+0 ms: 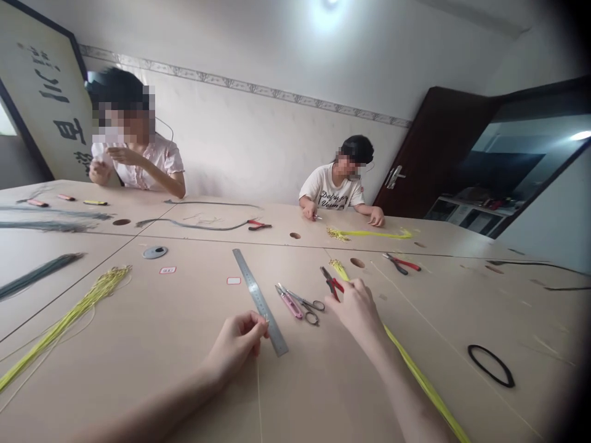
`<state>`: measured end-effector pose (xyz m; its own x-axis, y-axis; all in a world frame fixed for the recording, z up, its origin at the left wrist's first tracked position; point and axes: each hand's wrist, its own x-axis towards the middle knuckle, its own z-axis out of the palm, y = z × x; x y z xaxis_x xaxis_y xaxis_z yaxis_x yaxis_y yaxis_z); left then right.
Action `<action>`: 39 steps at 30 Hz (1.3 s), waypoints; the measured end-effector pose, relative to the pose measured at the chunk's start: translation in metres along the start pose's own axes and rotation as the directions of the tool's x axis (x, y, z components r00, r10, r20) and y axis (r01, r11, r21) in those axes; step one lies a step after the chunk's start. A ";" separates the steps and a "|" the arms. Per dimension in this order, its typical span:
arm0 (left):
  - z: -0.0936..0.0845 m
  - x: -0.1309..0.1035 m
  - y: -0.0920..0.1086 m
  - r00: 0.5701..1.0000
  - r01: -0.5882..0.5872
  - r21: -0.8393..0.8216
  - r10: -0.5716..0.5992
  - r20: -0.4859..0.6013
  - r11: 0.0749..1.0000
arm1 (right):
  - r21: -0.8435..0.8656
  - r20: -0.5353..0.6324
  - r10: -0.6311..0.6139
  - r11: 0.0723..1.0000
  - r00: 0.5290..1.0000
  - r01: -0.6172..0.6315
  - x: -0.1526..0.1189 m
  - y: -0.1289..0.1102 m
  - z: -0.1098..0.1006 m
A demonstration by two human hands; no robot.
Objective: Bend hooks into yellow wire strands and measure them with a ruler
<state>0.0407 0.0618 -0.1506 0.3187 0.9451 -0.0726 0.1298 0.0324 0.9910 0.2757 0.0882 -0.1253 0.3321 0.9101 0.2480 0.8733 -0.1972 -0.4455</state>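
My left hand (242,338) is pinched on the end of a thin pale cord (259,394), which hangs down toward the bottom edge. A metal ruler (252,283) lies just beyond that hand. My right hand (353,301) reaches over red-handled pliers (330,282), its fingers at the red handles; whether they grip them is unclear. Between my hands lie pink thread snips (290,303) and silver scissors (305,303). A bundle of yellow cords (415,369) runs beneath my right wrist.
Another yellow bundle (83,307) lies at left, near grey cords (41,274). More pliers (401,263) and a black ring (492,366) are at right. Two people sit across the table (194,369), one at left (138,154), one in a white shirt (332,191).
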 end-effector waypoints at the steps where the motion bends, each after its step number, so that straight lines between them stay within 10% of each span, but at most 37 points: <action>1: 0.000 0.000 0.000 1.000 0.007 -0.014 -0.007 -0.006 1.000 | 0.096 0.025 -0.010 0.995 1.000 0.008 -0.001 -0.001 -0.001; 10: -0.003 0.003 -0.005 0.998 0.043 -0.152 -0.049 -0.037 0.987 | 0.738 0.519 -0.327 0.637 0.790 -0.221 -0.033 -0.035 -0.010; 17: -0.002 0.006 -0.008 0.994 0.099 -0.192 -0.105 -0.025 0.976 | 0.765 0.600 -0.432 0.063 0.673 -0.641 -0.051 -0.044 -0.001; 21: -0.002 0.005 -0.007 0.991 0.109 -0.206 -0.123 -0.057 0.972 | 0.772 0.633 -0.378 0.258 0.675 -0.580 -0.055 -0.042 0.010; 25: -0.003 0.005 -0.008 0.988 0.121 -0.206 -0.137 -0.066 0.971 | 0.739 0.230 -0.393 0.666 0.890 0.103 -0.056 -0.037 0.025; 29: -0.003 0.003 -0.009 0.987 0.137 -0.205 -0.151 -0.054 0.969 | 0.327 -0.114 -0.642 0.697 0.758 0.639 -0.053 -0.032 0.033; 39: -0.002 0.003 -0.006 0.990 0.139 -0.119 -0.141 -0.013 0.983 | 0.203 -0.143 -0.692 0.679 0.707 0.706 -0.047 -0.027 0.039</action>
<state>0.0385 0.0649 -0.1569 0.2846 0.9353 -0.2102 0.0599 0.2015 0.9777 0.2223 0.0651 -0.1582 -0.3186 0.7281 0.6069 0.7546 0.5824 -0.3025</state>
